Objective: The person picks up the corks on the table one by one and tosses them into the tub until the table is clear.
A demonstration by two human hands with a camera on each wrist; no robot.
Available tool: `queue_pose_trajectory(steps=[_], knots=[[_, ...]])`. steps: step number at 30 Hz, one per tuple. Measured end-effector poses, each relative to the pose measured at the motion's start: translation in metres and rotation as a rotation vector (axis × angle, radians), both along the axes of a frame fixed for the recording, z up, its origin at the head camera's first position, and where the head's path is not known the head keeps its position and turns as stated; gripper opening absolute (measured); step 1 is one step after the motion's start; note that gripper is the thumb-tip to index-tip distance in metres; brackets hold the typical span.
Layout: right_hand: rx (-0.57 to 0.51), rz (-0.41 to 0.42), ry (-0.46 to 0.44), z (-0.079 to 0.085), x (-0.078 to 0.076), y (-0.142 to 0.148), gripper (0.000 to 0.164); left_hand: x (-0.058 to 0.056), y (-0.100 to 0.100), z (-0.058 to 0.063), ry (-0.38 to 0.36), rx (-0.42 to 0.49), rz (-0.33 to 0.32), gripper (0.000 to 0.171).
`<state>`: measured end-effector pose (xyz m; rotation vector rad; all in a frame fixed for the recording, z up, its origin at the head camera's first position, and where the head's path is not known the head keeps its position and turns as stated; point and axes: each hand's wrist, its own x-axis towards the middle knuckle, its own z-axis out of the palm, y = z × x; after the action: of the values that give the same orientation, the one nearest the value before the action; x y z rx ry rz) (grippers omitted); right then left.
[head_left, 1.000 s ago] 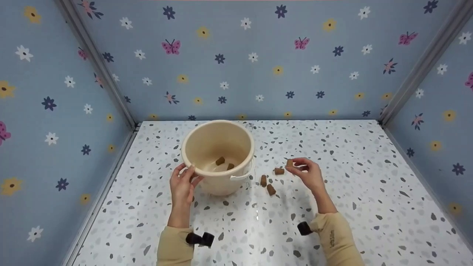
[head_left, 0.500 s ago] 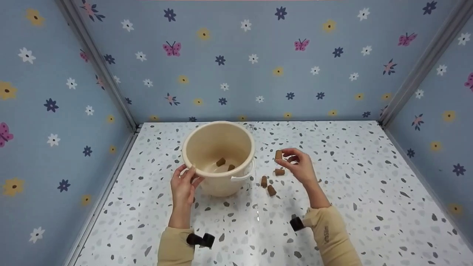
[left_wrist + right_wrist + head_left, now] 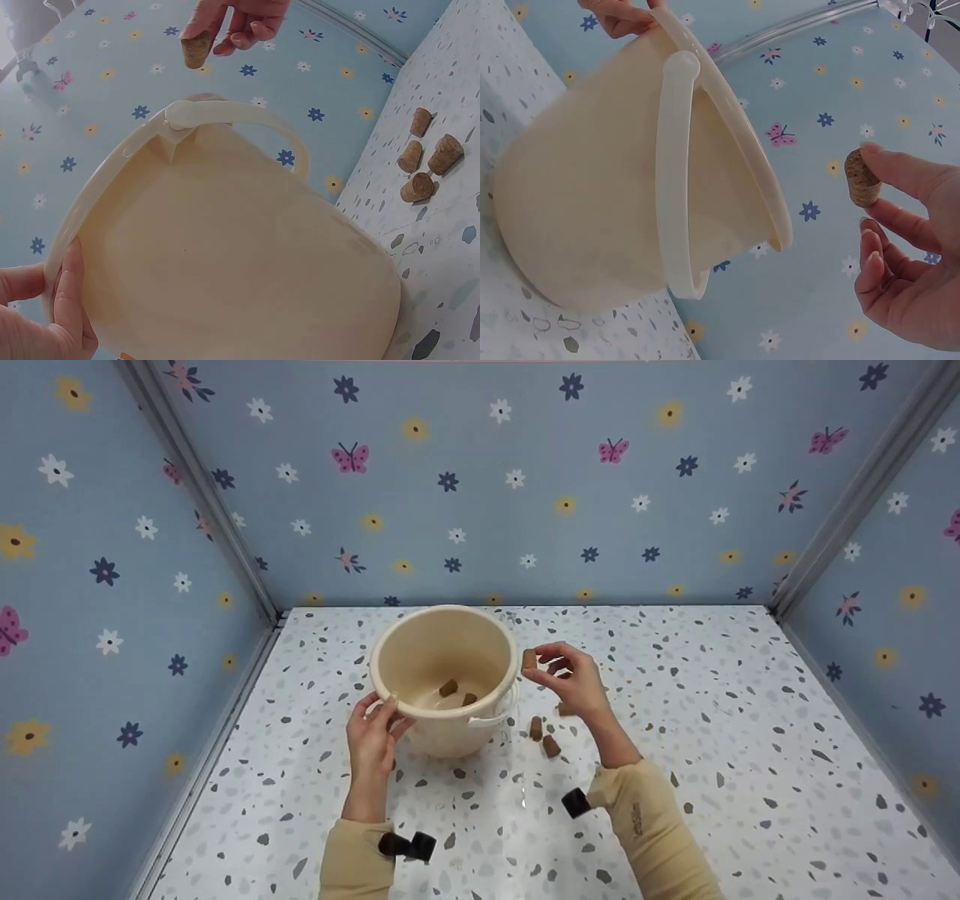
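Cork (image 3: 565, 709) partly behind right hand (image 3: 579, 682), sleeves (image 3: 357, 866) cropped

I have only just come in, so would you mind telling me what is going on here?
A person's left hand grips the rim of a cream bucket on a speckled table. Their right hand pinches a cork in the air just outside the bucket, not touching it. Two corks lie inside the bucket, and four loose corks lie on the table, best seen in the left wrist view. The bucket's pale handle hangs down on the side towards the right hand.
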<state>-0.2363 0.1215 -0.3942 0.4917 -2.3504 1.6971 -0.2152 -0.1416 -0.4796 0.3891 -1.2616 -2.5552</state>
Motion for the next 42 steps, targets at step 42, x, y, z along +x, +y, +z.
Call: queue_pose_trajectory(steps=[42], knots=[[0.163, 0.107, -0.015, -0.023, -0.034, -0.059, 0.051, -0.030, -0.021, -0.061, 0.056, 0.003, -0.031, 0.036]])
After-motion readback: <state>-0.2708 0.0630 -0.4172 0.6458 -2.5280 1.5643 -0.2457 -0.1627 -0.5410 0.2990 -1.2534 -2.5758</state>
